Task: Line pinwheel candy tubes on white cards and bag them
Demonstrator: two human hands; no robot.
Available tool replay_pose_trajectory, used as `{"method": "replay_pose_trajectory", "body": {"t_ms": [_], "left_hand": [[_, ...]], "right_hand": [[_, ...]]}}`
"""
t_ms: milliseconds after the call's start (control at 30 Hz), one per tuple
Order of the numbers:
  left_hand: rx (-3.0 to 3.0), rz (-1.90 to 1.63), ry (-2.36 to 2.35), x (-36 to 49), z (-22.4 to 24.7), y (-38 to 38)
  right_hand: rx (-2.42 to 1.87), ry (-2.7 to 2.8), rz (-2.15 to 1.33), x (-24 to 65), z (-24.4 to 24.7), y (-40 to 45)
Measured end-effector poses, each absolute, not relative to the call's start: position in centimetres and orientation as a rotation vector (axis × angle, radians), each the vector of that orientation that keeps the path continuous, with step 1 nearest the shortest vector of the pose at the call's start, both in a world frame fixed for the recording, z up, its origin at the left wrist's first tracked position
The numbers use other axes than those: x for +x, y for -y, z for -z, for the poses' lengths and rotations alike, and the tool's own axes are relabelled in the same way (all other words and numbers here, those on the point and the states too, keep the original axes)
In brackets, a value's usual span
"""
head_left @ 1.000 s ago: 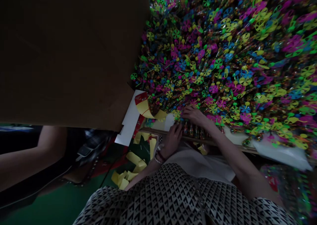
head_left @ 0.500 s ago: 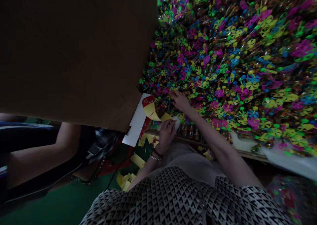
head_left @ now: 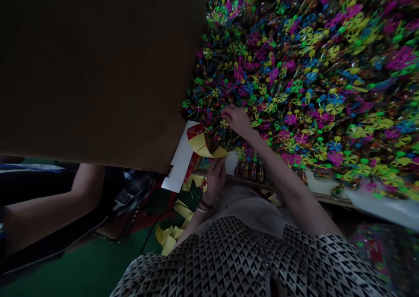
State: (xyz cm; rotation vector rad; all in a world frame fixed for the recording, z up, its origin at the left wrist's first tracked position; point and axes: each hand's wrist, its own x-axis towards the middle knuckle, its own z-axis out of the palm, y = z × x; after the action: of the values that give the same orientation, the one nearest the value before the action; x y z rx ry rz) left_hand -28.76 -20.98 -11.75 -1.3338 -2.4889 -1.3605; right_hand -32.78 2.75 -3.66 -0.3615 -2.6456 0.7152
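Observation:
My right hand (head_left: 237, 120) reaches into a dense heap of plastic tubes topped with pinwheels (head_left: 294, 92) in yellow, magenta, blue and green, its fingers among them near a yellow pinwheel. My left hand (head_left: 216, 179), with bracelets at the wrist, stands just below a curled yellow-and-red paper card (head_left: 199, 142). Its fingers come close to the card's yellow end, but I cannot tell whether they hold anything. A row of upright tubes (head_left: 252, 170) lies behind a wooden edge (head_left: 248, 180), between my hands and the heap.
A large brown cardboard sheet (head_left: 98, 70) fills the upper left. A white paper sheet (head_left: 178, 157) lies beside it, and yellow offcuts (head_left: 170, 240) lie below. A co-worker's arm (head_left: 49, 209) is at the left. Clear plastic (head_left: 382, 205) lies at the right.
My right hand has moved slightly farther up into the heap. My left hand has shifted a little left, closer below the curled card.

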Motion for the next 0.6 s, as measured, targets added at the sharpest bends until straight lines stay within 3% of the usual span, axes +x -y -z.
{"method": "replay_pose_trajectory", "body": {"t_ms": [167,300,500,600], "left_hand": [[-1.175,1.477,2.470,-29.1,9.6,20.1],[-1.501,1.544,2.456,-28.6,8.8,18.6],[-1.457,1.876,2.729,-25.3,10.2,19.1],[-1.377,1.776,2.690,-24.5,11.0,19.8]], "right_hand": [[-0.300,2.374,-1.518,-24.8,0.6,-3.9],[-0.206,2.230,-2.053,-20.3,1.2,-2.2],[-0.254,1.973,-2.302,-18.5,7.0,-2.3],[-0.299,2.042,-2.223,-18.9,9.8,-3.0]]}}
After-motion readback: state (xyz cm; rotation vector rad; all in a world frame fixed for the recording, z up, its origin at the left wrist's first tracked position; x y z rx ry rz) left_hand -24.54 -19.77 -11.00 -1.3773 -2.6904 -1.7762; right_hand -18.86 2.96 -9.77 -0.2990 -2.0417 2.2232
